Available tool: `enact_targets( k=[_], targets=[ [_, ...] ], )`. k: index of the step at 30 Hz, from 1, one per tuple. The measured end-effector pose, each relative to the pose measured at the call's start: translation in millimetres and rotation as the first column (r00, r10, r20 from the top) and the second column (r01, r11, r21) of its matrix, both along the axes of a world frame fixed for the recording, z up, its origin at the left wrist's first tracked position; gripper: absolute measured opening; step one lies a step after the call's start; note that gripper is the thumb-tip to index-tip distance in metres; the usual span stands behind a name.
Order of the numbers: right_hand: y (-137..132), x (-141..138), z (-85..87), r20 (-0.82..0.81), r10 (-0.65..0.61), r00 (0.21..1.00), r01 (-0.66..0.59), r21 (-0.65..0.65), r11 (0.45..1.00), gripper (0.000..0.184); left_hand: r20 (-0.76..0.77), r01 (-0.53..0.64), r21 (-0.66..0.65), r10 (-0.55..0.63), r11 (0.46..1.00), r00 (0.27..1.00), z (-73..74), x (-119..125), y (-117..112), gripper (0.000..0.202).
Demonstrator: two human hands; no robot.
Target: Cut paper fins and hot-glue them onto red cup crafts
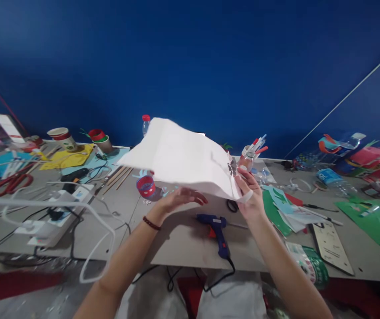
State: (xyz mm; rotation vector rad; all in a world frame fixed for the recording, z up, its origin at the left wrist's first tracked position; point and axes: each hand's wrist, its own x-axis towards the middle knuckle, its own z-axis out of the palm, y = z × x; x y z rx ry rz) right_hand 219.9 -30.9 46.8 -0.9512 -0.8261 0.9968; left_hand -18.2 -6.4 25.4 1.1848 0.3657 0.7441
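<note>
A large white sheet of paper (183, 155) is held up over the table, its left part sagging and its right end curled. My right hand (251, 197) grips the sheet at its right edge, thumb and fingers closed on it. Just below the sheet's lower edge, my left hand (179, 199) reaches inward with fingers stretched out, holding nothing that I can see. A blue glue gun (218, 228) lies on the table between my forearms. Left of the sheet stands a small red and blue cup (146, 187). Part of the black scissors (232, 205) shows beside my right hand.
A white power strip (63, 217) with tangled cables lies at left, near red-handled scissors (12, 184) and wooden sticks (118, 177). Paper cups (62, 138) stand at the back left. A jar of pens (248, 157), green paper (376, 223) and a green can (309, 266) are at right.
</note>
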Motion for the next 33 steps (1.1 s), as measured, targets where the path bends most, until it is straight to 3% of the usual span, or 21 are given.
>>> enact_targets(
  k=[5,11,16,22,25,29,33],
  targets=[
    [-17,-30,-15.3,0.100,-0.367,0.925,0.349,0.158,0.924,0.036,0.101,0.050,0.096,-0.059,0.994,0.993,-5.2,-2,6,0.054],
    [-35,-70,-33.7,0.236,-0.464,0.854,0.439,0.152,0.886,0.035,-0.032,0.042,0.103,-0.039,0.994,0.999,-7.4,2,4,0.063],
    [-41,-90,-33.6,0.228,-0.384,0.895,0.368,0.109,0.923,0.033,-0.276,-0.170,0.061,0.180,0.984,0.944,-5.6,-1,3,0.050],
    [-40,-80,-25.9,0.146,-0.172,0.974,0.173,0.008,0.985,0.032,-0.316,-0.278,0.099,0.295,0.956,0.902,0.0,0,6,0.039],
    [-34,-70,-26.5,0.117,-0.055,0.992,0.060,-0.032,0.998,0.033,-0.260,-0.417,0.134,0.438,0.899,0.861,-3.4,6,8,0.045],
    [-31,-60,-21.7,0.156,0.105,0.982,-0.084,-0.134,0.987,0.037,-0.166,-0.622,0.126,0.634,0.773,0.755,-8.0,9,15,0.052],
    [-30,-42,-6.3,0.453,0.092,0.887,-0.031,-0.141,0.990,0.032,-0.142,-0.696,0.115,0.705,0.709,0.695,-7.3,7,20,0.045]
  ],
)
